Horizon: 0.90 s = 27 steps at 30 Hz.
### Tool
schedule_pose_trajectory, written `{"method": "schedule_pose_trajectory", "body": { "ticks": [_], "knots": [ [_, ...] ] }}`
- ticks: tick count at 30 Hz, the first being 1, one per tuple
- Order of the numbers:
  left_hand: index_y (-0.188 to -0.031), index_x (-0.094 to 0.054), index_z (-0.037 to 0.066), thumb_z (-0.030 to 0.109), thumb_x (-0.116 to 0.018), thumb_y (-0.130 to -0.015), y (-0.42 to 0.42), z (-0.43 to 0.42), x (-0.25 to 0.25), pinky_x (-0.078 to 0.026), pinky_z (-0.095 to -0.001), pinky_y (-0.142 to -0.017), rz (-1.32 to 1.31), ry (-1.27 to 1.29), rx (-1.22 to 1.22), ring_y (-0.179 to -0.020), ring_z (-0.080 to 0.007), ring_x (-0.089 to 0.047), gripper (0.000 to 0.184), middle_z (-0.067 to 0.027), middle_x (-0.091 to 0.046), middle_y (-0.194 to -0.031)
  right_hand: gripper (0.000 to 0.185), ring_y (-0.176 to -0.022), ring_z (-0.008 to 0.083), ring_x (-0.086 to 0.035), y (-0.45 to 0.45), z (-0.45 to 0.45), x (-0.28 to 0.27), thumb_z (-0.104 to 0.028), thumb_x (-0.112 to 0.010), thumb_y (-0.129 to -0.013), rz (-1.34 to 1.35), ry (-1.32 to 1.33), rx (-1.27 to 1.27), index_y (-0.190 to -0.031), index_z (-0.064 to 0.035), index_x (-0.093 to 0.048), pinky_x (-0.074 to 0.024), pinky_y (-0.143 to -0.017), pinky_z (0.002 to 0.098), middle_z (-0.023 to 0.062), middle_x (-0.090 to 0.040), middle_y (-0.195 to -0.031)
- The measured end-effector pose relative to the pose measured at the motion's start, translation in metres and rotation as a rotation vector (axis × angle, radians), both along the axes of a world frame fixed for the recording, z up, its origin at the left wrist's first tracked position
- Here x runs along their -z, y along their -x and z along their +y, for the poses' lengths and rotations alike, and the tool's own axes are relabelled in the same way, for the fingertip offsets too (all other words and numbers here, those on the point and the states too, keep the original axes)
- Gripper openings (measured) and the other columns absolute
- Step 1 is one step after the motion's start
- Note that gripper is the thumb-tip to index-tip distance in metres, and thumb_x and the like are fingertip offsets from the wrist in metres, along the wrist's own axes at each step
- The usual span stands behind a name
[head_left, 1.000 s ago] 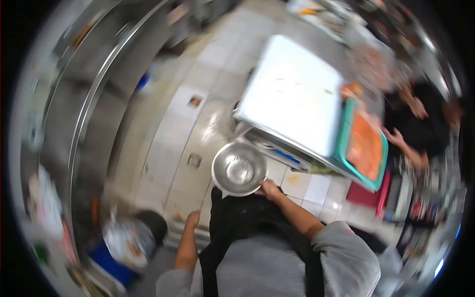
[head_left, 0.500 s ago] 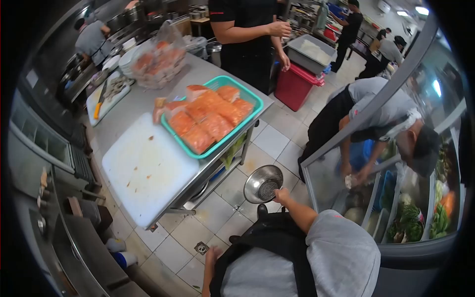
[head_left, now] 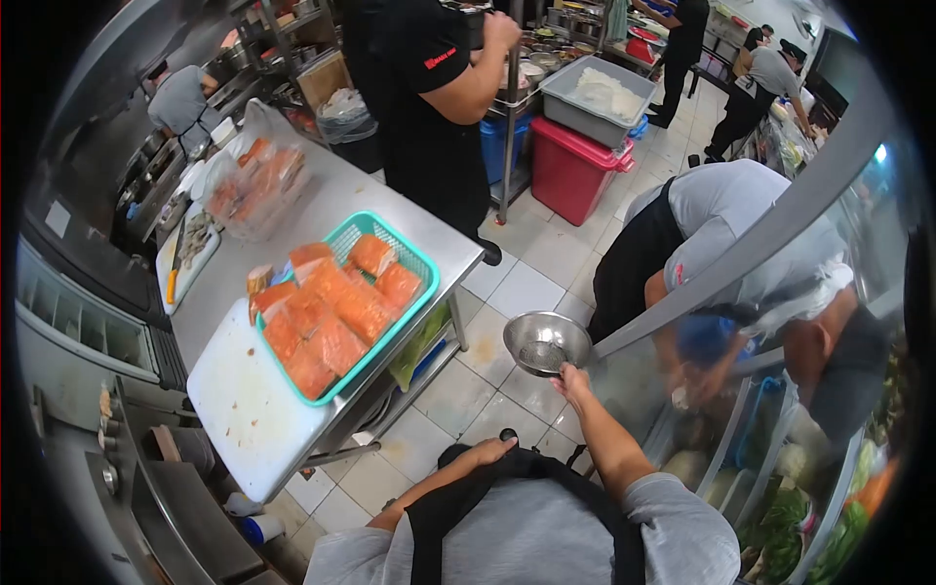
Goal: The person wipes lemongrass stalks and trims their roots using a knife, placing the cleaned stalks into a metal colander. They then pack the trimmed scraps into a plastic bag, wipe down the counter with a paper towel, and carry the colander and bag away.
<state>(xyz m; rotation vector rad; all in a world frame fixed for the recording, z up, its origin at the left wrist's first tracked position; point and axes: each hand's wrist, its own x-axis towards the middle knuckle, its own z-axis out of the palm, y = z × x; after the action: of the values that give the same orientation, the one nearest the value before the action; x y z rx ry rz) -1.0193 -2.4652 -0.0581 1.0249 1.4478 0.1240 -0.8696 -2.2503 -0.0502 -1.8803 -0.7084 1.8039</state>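
Note:
My right hand (head_left: 570,380) grips the rim of a round metal colander (head_left: 526,336), its perforated bottom partly visible, out in front of me above the tiled floor. My left hand (head_left: 492,449) is near my waist, fingers loosely extended and holding nothing I can see. Ahead and to the left, a green plastic basket (head_left: 425,263) piled with orange salmon pieces (head_left: 336,302) rests on a steel table (head_left: 336,185). Beside the basket lies a white cutting board (head_left: 239,400) with small scraps on it.
A person (head_left: 419,117) in black stands behind the table. To my right another person (head_left: 721,224) bends into a glass-sided vegetable cooler (head_left: 770,458). A red bin (head_left: 580,175) carries a grey tub (head_left: 556,90). An orange-handled knife (head_left: 173,278) lies on a far board.
My right hand has lifted the colander forward and right. My left hand has come up in front of my waist. The view has shifted, and the person in black stands nearer and upright.

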Motion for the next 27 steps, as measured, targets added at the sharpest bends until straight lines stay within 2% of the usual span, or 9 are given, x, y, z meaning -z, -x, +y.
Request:
{"method": "schedule_pose_trajectory", "body": {
  "ticks": [2, 5, 10, 12, 13, 16, 17, 20, 27],
  "knots": [
    [-0.096, -0.063, 0.000, 0.064, -0.021, -0.086, 0.000, 0.024, 0.018, -0.040, -0.0435, -0.088, 0.066, -0.053, 0.220, -0.101, -0.0381, -0.055, 0.077, -0.0225, -0.060, -0.101, 0.013, -0.053, 0.0230, -0.062, 0.018, 0.033, 0.000, -0.013, -0.055, -0.075, 0.035, 0.032, 0.046, -0.077, 0.0001, -0.051, -0.0497, -0.042, 0.0274, 0.0096, -0.056, -0.068],
    [-0.097, -0.063, 0.000, 0.062, -0.022, -0.087, 0.006, 0.065, -0.030, -0.039, -0.0446, -0.089, 0.097, 0.009, 0.235, -0.103, -0.0393, -0.053, 0.075, -0.0230, -0.060, -0.103, 0.016, -0.051, 0.0238, -0.062, 0.047, 0.082, 0.009, -0.013, -0.056, -0.076, 0.008, 0.005, 0.108, -0.080, 0.0024, -0.053, -0.0497, -0.040, 0.0285, 0.0121, -0.058, -0.071],
    [-0.109, -0.059, 0.000, 0.056, -0.028, -0.089, 0.038, 0.137, 0.004, -0.036, -0.0431, -0.096, 0.140, -0.024, 0.212, -0.110, -0.0378, -0.049, 0.067, -0.0231, -0.056, -0.113, 0.029, -0.051, 0.0265, -0.063, 0.074, 0.158, 0.008, -0.014, -0.058, -0.075, -0.129, -0.173, 0.043, -0.087, 0.0122, -0.052, -0.0521, -0.040, 0.0314, 0.0203, -0.061, -0.076],
    [-0.124, -0.047, 0.001, 0.050, -0.038, -0.089, 0.054, 0.178, -0.030, -0.033, -0.0384, -0.099, 0.087, -0.389, -0.014, -0.117, -0.0350, -0.045, 0.061, -0.0238, -0.048, -0.124, 0.029, -0.051, 0.0263, -0.063, 0.075, 0.186, 0.001, -0.015, -0.059, -0.073, -0.398, -0.313, -0.068, -0.089, 0.0098, -0.055, -0.0533, -0.046, 0.0329, 0.0224, -0.062, -0.080],
    [-0.128, -0.042, 0.001, 0.044, -0.042, -0.090, 0.066, 0.196, -0.049, -0.033, -0.0355, -0.099, -0.031, -0.428, -0.113, -0.118, -0.0314, -0.045, 0.057, -0.0223, -0.047, -0.126, 0.028, -0.066, 0.0301, -0.066, 0.075, 0.198, -0.001, -0.017, -0.060, -0.071, -0.514, -0.320, -0.107, -0.089, 0.0045, -0.060, -0.0540, -0.062, 0.0371, 0.0231, -0.063, -0.086],
    [-0.127, -0.042, -0.001, 0.028, -0.047, -0.092, 0.102, 0.239, -0.182, -0.036, -0.0294, -0.096, -0.520, -0.437, -0.482, -0.115, -0.0207, -0.047, 0.046, -0.0146, -0.051, -0.123, 0.027, -0.088, 0.0364, -0.062, 0.075, 0.234, -0.026, -0.016, -0.060, -0.073, -0.889, -0.489, -0.422, -0.091, 0.0038, -0.061, -0.0526, -0.071, 0.0410, 0.0236, -0.062, -0.096],
    [-0.127, -0.042, -0.001, 0.028, -0.047, -0.092, 0.110, 0.246, -0.194, -0.036, -0.0294, -0.096, -0.510, -0.434, -0.470, -0.115, -0.0207, -0.047, 0.046, -0.0146, -0.051, -0.123, 0.027, -0.095, 0.0362, -0.059, 0.081, 0.247, -0.031, -0.015, -0.059, -0.072, -0.874, -0.435, -0.429, -0.094, -0.0004, -0.063, -0.0465, -0.085, 0.0405, 0.0235, -0.060, -0.102],
    [-0.123, -0.045, -0.002, 0.021, -0.048, -0.093, 0.127, 0.272, -0.201, -0.037, -0.0270, -0.094, -0.455, -0.554, -0.507, -0.112, -0.0158, -0.048, 0.038, -0.0109, -0.054, -0.118, 0.027, -0.096, 0.0352, -0.059, 0.092, 0.276, -0.036, -0.017, -0.061, -0.072, -0.846, -0.428, -0.424, -0.094, -0.0009, -0.063, -0.0475, -0.083, 0.0402, 0.0227, -0.060, -0.101],
    [-0.121, -0.048, -0.001, 0.026, -0.045, -0.094, 0.152, 0.347, -0.181, -0.040, -0.0276, -0.089, -0.534, -0.290, -0.798, -0.104, -0.0168, -0.053, 0.038, -0.0106, -0.055, -0.114, 0.032, -0.096, 0.0356, -0.059, 0.091, 0.371, 0.015, -0.022, -0.065, -0.070, -0.904, -0.342, -0.453, -0.095, -0.0016, -0.063, -0.0477, -0.083, 0.0389, 0.0224, -0.061, -0.100]
  ]
}}
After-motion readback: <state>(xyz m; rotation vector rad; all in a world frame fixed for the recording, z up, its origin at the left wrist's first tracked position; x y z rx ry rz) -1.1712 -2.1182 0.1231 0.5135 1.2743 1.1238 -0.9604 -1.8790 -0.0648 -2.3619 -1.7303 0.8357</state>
